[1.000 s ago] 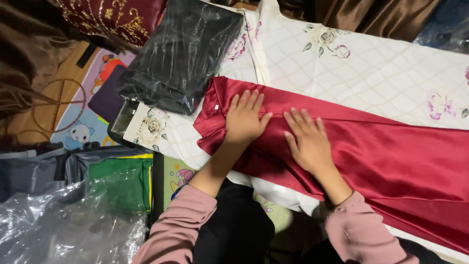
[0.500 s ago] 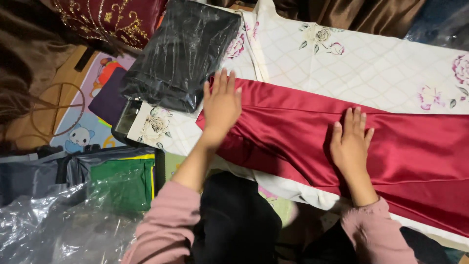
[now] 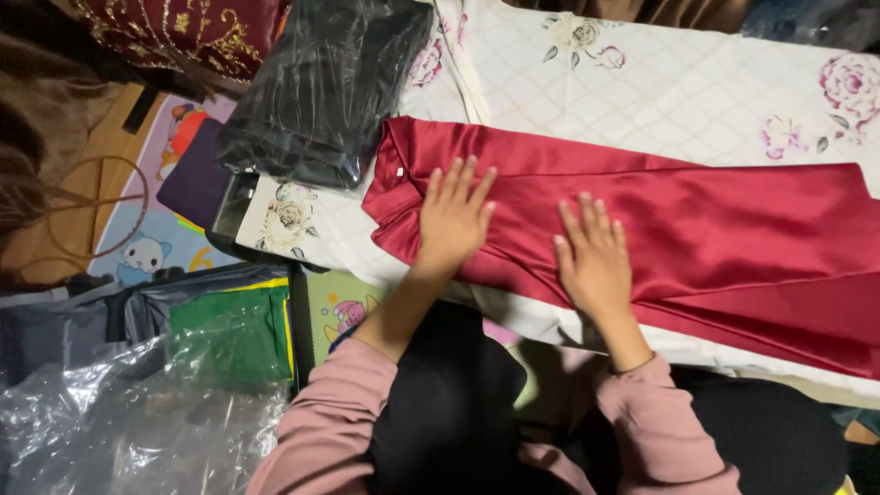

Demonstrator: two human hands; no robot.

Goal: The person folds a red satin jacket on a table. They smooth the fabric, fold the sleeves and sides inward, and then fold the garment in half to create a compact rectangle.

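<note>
Fingers [image 3: 587,215] of the right hand [image 3: 594,261] slid leftward on seemingly flat red cloth [image 3: 733,229].

Both hands lie flat, fingers spread, on the red satin cloth [image 3: 697,220]: left hand [image 3: 454,220] near its folded end, right hand [image 3: 594,257] just beside; possibly a garment.

black plastic-wrapped package [image 3: 325,87] upper left, clear bag [image 3: 137,422] lower left
</note>
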